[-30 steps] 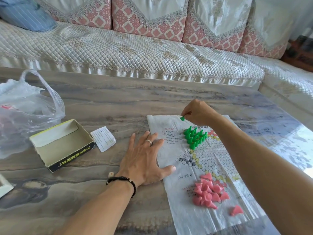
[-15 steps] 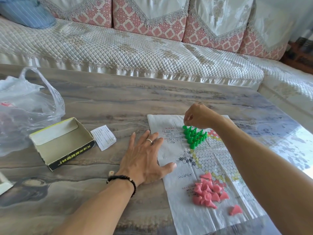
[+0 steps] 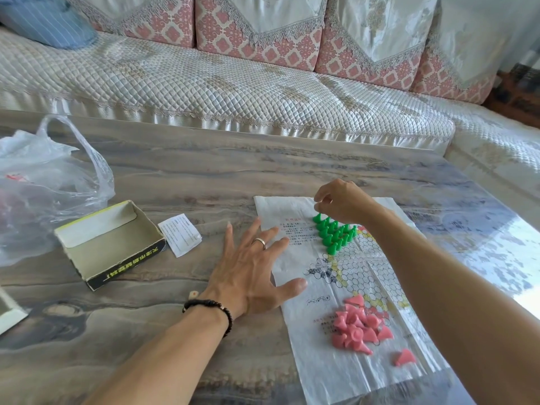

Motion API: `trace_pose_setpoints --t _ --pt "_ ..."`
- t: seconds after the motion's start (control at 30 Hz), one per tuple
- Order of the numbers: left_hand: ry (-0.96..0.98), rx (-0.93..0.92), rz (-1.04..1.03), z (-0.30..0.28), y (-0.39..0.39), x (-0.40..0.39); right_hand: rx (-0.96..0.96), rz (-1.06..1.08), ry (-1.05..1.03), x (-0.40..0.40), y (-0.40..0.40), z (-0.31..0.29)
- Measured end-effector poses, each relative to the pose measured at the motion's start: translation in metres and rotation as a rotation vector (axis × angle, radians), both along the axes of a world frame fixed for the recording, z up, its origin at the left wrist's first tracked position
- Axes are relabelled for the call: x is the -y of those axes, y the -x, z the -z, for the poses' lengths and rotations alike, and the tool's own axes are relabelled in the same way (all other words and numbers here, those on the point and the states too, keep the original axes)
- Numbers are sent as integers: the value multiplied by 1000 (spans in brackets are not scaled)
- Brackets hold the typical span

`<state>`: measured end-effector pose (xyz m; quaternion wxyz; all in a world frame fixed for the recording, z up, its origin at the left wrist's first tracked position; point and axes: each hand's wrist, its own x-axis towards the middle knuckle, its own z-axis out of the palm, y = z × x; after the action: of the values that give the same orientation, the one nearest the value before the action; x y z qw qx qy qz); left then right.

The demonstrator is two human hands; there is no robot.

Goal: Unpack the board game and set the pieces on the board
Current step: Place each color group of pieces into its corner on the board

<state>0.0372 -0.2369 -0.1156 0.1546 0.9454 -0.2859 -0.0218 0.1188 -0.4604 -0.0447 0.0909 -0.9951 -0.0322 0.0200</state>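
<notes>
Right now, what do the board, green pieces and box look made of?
Board: thin paper under glossy film, judging by creases and sheen. Green pieces: moulded plastic, uniform bright colour. Box: matte cardboard, with a dull grey inside and folded walls.

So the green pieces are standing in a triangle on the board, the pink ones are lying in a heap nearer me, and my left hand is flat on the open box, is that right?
Not quite. The head view shows the left hand flat on the table, its fingertips and thumb on the board's left edge; the open box sits apart, further left. The green pieces do stand in a triangle, and the pink pieces lie heaped nearer you.
</notes>
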Motion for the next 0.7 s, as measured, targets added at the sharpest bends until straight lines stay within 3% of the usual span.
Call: trace_pose_setpoints --t 0.37,0.7 --pt "-59 -89 101 -5 13 1 131 26 -20 12 70 -4" --pt "109 -11 42 -4 70 25 171 128 -126 36 170 -1"
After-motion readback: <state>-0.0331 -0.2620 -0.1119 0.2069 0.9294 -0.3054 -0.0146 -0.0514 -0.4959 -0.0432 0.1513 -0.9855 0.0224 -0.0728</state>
